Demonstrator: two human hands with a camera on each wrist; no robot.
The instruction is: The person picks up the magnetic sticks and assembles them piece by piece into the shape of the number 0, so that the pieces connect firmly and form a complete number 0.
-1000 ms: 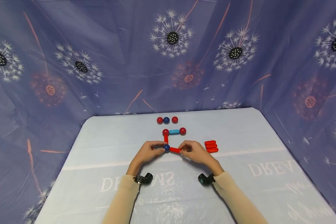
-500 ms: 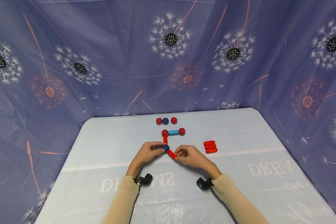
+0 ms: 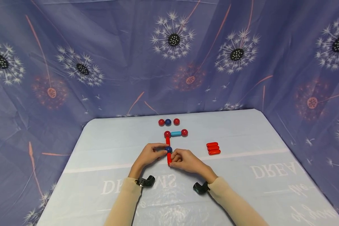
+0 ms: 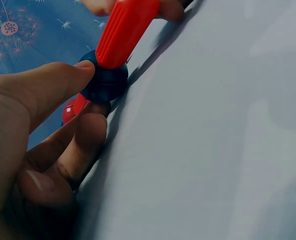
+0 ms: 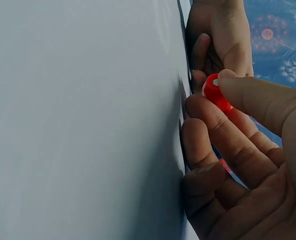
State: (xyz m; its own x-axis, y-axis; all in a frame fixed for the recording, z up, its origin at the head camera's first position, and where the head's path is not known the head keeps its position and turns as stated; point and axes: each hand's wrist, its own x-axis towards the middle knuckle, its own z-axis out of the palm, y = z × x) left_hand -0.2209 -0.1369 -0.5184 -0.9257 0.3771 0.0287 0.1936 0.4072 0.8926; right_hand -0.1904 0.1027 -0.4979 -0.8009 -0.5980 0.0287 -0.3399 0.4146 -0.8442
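Note:
My left hand (image 3: 150, 154) pinches a dark blue ball (image 4: 106, 82) between thumb and fingers, close over the table. A red ridged rod (image 4: 125, 35) meets the ball on its near side, pointing toward the person; my right hand (image 3: 186, 160) pinches this rod by thumb and fingertips. In the right wrist view the rod's red end (image 5: 215, 90) shows beneath the thumb. From the blue ball's far side another red rod (image 3: 168, 141) runs to a red ball (image 3: 167, 134). A light blue rod (image 3: 175, 133) links that to a second red ball (image 3: 184, 132).
Behind the joined pieces lie a red ball (image 3: 161, 122), a blue ball (image 3: 168, 122) and another red ball (image 3: 176, 121). Three red rods (image 3: 213, 148) lie stacked side by side to the right. A patterned curtain (image 3: 124, 62) hangs behind the white-covered table (image 3: 107, 141).
The right hand has swung the near red rod around the blue ball, from pointing right to pointing toward the person. The left hand has kept its hold on the ball.

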